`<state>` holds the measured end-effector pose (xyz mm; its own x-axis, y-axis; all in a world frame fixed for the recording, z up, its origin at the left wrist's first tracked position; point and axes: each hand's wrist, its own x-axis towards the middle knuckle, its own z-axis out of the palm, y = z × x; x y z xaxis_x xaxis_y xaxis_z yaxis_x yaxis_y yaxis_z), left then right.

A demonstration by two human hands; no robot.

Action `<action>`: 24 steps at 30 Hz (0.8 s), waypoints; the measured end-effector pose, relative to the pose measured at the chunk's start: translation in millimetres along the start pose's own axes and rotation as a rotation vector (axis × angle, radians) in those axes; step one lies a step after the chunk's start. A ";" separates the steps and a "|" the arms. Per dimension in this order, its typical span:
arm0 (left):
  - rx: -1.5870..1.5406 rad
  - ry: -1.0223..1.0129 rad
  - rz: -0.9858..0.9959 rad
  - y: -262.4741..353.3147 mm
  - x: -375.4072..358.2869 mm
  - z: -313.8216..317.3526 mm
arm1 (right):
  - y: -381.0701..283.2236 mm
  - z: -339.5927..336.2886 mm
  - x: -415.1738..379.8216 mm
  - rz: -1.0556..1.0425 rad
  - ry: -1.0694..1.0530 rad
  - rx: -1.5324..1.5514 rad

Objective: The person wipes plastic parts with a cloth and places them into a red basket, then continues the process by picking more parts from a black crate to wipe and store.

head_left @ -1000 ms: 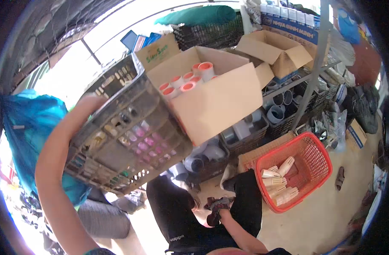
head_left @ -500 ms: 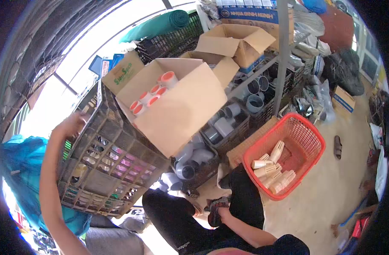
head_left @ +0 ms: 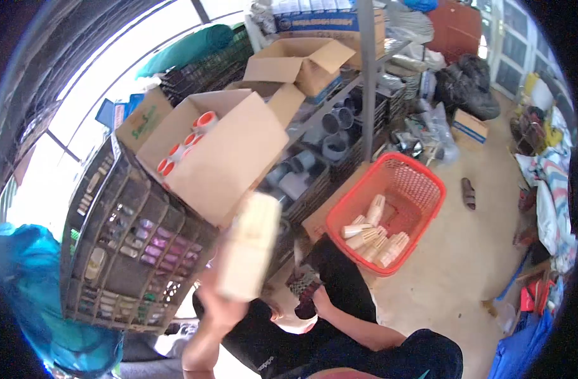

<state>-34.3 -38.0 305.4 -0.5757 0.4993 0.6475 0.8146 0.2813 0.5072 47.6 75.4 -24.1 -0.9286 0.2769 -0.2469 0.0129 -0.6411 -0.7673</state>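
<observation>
OK, so our left hand (head_left: pixel 220 306) has its grip closed around a chunky cream plastic piece (head_left: pixel 248 252), held up in front of one open brown cardboard box (head_left: pixel 232 151). It's too blurry for us to tell if that's one piece or two stacked. Our one right hand (head_left: pixel 309 294) is down between our two black-trousered legs, with something dark and patterned on or in it; can't tell if that grip is open or closed.

Counting the rest: one red plastic mesh basket (head_left: pixel 418 180) with about six cream ribbed plastic cones (head_left: pixel 364 237) piled inside, some overlapping. At least five white tubes with orange ends (head_left: pixel 205 121) show in the box. Beside it there's one tilted black plastic crate (head_left: pixel 121 259), plus one brown sandal (head_left: pixel 469 192) on the floor.
</observation>
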 end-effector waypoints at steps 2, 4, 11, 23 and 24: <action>0.312 -0.405 -0.094 -39.5 -20.8 52.2 | -16.5 -0.7 5.3 0.115 0.104 0.500; 0.596 -0.758 -0.004 -70.9 -43.4 88.0 | -62.9 4.2 -4.8 0.119 0.039 0.523; 0.435 -1.047 -0.028 -107.7 -91.5 123.7 | -84.8 48.4 20.9 0.229 0.215 0.133; -0.058 -0.461 -0.595 -100.9 -93.1 108.9 | -99.8 96.3 27.2 0.174 0.232 0.232; -0.073 -0.446 -0.625 -97.2 -93.9 108.8 | -125.5 101.3 27.4 0.282 0.208 0.253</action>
<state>-51.7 -23.0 133.4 -0.8319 0.5523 -0.0543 0.3314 0.5729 0.7496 -17.0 90.9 125.3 -0.8068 0.1878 -0.5601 0.1398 -0.8605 -0.4899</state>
